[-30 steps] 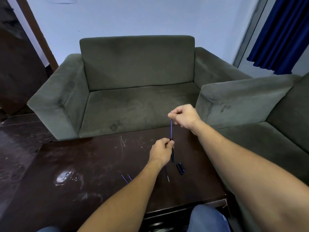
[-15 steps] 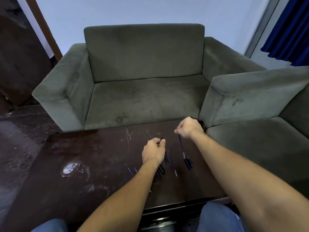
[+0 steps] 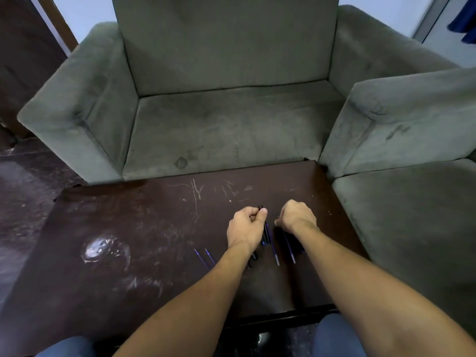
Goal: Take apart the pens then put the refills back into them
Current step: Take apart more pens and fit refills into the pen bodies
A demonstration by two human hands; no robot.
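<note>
Head: pen barrel (image 3: pixel 265 229) in left hand (image 3: pixel 246 226)

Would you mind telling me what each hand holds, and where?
Left hand grips a pen barrel near its far end; right hand apparently pinches a refill by its far end.

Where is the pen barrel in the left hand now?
Head view: the black pen barrel is over the dark table, right of centre, gripped by the left hand, close beside the right hand.
</note>
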